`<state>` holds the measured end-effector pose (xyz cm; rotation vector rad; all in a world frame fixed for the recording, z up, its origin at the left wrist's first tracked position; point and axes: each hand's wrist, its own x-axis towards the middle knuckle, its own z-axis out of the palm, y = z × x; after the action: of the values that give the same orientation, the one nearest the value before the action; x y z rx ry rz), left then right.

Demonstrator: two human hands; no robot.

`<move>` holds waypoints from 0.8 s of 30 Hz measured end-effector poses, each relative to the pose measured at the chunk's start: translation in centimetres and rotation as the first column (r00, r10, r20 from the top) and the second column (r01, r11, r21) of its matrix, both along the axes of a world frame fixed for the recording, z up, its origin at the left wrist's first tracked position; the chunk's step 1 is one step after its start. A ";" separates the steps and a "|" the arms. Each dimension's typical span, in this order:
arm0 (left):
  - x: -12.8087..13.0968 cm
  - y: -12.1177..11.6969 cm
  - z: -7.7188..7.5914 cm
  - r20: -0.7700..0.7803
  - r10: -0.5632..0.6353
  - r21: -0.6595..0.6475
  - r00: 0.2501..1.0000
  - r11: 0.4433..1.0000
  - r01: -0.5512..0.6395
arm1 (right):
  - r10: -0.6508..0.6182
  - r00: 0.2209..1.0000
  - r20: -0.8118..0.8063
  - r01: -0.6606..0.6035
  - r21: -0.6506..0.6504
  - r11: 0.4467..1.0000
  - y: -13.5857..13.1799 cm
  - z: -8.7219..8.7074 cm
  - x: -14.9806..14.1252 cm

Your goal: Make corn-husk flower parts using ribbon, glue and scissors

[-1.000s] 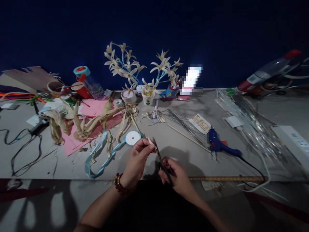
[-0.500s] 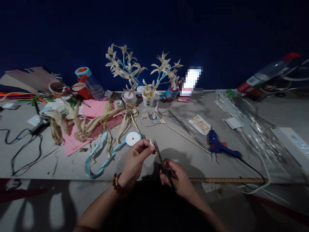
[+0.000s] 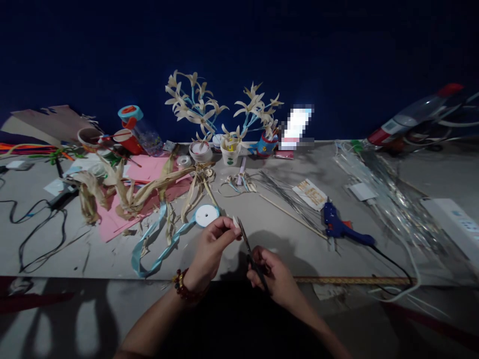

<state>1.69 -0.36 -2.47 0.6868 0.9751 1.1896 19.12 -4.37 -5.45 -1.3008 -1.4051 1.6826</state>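
My left hand [image 3: 211,249], with a bead bracelet on its wrist, pinches a small pale strip of husk [image 3: 235,222] above the table's front edge. My right hand [image 3: 275,274] is closed round the handles of dark scissors [image 3: 249,249], whose blades point up at the strip. Just beyond my left hand lie a white ribbon spool [image 3: 206,215] and a light blue ribbon [image 3: 157,244] trailing left.
Dried corn husks [image 3: 127,192] lie on pink paper [image 3: 145,172] at left. Husk flowers in cups [image 3: 230,149] stand at the back. A blue glue gun [image 3: 342,227] with its cord, thin wires [image 3: 288,194], a ruler [image 3: 352,280] and a white power strip [image 3: 454,219] lie at right.
Both hands have stayed nearly where they were, with the scissors still at the strip; the view has shifted down slightly.
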 end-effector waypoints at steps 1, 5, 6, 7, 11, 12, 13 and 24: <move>0.0 0.0 0.0 0.000 -0.001 0.000 1.000 1.000 0.001 | 0.002 1.000 0.010 -0.003 0.004 1.000 0.0 0.0 0.0; 0.1 0.0 0.1 -0.011 -0.005 -0.006 1.000 1.000 0.005 | 0.000 1.000 0.008 0.000 -0.032 0.999 -0.1 0.0 -0.1; 0.1 0.0 0.1 -0.026 -0.008 0.002 1.000 1.000 0.008 | -0.007 1.000 -0.004 0.007 -0.048 0.999 -0.1 0.1 -0.1; 0.1 -0.1 0.2 -0.047 -0.013 0.018 0.999 1.000 0.014 | -0.015 1.000 -0.013 0.014 -0.061 0.998 -0.1 0.2 -0.1; -0.3 -0.2 0.6 -0.151 -0.058 0.109 0.987 0.991 0.075 | -0.011 1.000 -0.015 0.010 -0.071 0.997 0.1 0.7 0.4; -0.5 -0.3 0.7 -0.174 -0.078 0.119 0.982 0.988 0.100 | -0.003 1.000 -0.019 0.001 -0.076 0.997 0.2 0.8 0.6; -0.7 -0.3 0.8 -0.194 -0.098 0.125 0.976 0.984 0.123 | 0.008 1.000 -0.027 -0.011 -0.082 0.997 0.4 0.9 0.8; -1.3 -0.2 0.9 -0.397 -0.240 0.177 0.886 0.927 0.331 | 0.109 0.994 -0.020 -0.111 -0.070 0.991 0.2 0.5 1.5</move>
<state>0.40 -0.55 -1.55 1.2429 1.0012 0.9361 20.60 -4.13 -4.95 -1.2657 -1.4428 1.8270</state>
